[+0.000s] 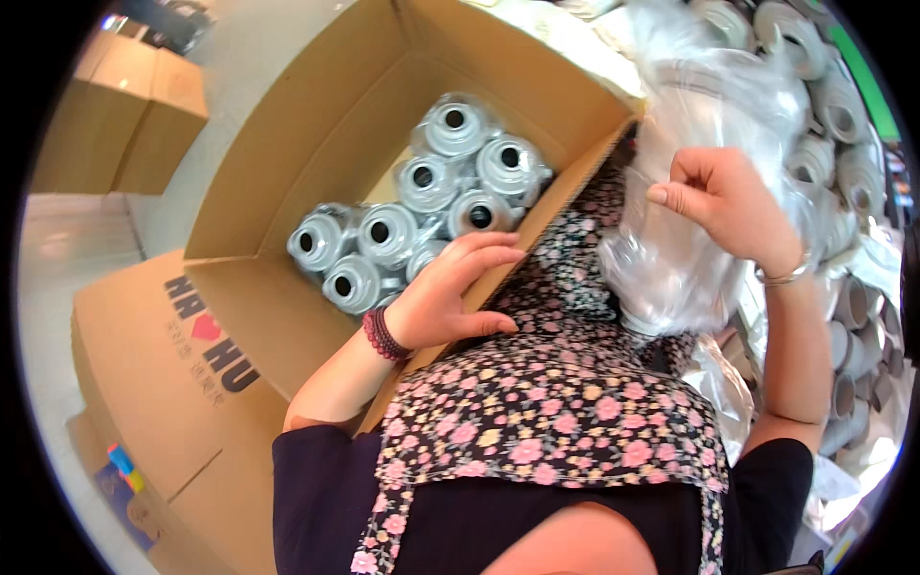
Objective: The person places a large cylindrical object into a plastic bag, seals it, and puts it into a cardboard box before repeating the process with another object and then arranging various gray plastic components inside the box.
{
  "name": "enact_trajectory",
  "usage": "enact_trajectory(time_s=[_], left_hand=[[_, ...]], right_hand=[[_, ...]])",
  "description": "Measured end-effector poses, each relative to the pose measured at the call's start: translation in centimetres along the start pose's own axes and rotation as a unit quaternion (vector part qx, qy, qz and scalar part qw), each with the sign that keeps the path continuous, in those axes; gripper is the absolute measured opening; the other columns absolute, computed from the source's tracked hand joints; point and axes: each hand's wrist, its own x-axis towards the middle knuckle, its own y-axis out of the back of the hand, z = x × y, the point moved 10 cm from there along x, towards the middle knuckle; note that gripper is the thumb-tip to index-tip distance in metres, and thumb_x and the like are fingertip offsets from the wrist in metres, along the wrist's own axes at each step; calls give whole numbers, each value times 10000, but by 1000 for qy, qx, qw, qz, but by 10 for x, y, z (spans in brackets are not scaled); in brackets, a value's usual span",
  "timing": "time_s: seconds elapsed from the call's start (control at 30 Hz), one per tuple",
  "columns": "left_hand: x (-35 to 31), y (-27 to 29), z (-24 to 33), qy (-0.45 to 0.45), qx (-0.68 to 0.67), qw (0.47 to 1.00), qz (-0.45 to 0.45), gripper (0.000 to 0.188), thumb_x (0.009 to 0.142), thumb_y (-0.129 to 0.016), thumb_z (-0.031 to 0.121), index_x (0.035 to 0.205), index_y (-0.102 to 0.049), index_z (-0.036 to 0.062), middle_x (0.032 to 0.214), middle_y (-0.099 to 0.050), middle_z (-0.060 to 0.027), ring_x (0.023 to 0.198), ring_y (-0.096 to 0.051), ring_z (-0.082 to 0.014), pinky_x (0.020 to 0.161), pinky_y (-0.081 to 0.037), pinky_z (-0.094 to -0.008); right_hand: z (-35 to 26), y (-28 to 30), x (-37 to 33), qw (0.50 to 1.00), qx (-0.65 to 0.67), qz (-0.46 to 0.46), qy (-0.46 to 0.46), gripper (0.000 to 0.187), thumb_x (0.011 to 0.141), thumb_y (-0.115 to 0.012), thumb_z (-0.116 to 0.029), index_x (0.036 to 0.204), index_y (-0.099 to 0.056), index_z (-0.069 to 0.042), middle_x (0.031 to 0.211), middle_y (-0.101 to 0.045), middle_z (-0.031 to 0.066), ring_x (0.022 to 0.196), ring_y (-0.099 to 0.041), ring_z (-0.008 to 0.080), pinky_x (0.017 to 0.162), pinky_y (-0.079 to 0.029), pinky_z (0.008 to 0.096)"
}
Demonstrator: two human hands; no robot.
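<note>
floral apron [565, 412] lay nearest. left hand [446, 287], unclenched, straddled near edge of carton [297, 125]; wrapped fittings [436, 196] stood inside. right hand [733, 206] curled over clear-bagged piece [661, 244] outside, grip on film undetermined.

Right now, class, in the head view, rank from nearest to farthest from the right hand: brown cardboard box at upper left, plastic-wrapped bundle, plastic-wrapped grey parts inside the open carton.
1. Plastic-wrapped bundle: at the right hand.
2. Plastic-wrapped grey parts: in the open carton, to the hand's left.
3. Brown cardboard box: upper left, beyond the carton.
</note>
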Motion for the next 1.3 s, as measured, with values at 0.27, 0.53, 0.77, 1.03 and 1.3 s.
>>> enact_trajectory(time_s=[0.27,0.53,0.77,1.03,1.3], left_hand=[[77,-63,33,-139,24,987,-80,708,725,-778,283,1320,-457,74,1409,-395,-188,1288,-382,-344,1069,-313,-430],[65,-137,15,-75,-32,975,-205,871,720,-776,324,1424,-303,127,1421,-317,-291,1297,-366,-427,1082,-316,-440],[56,-26,57,-206,-24,976,71,987,630,-852,352,1423,-325,92,1461,-257,-268,1361,-266,-419,1109,-257,-468],[-81,161,92,-68,380,819,424,891,612,-873,362,1328,-419,90,1386,-345,-178,1272,-395,-338,1014,-395,-449],[-152,180,-179,348,499,794,17,731,597,-838,243,1263,-538,206,1402,-441,-29,1245,-409,-314,964,-442,-471]], right_hand=[[-19,-3,-166,930,-39,331,151,203,744,-704,-45,925,-621,-8,1001,-593,136,896,-567,283,793,-454,361],[125,-45,-194,730,416,491,-230,617,805,-632,6,1356,-355,-2,1106,-562,103,894,-577,154,766,-479,257],[2,46,-134,724,466,507,-47,366,904,-522,-72,1262,-467,-21,1045,-617,72,905,-613,147,794,-513,290],[-107,-30,72,815,552,125,124,315,926,-541,-213,1154,-556,4,1089,-618,86,965,-609,201,869,-501,325],[33,-95,40,915,381,124,-53,317,900,-597,-155,1169,-591,13,1026,-634,44,938,-565,109,839,-454,249]])
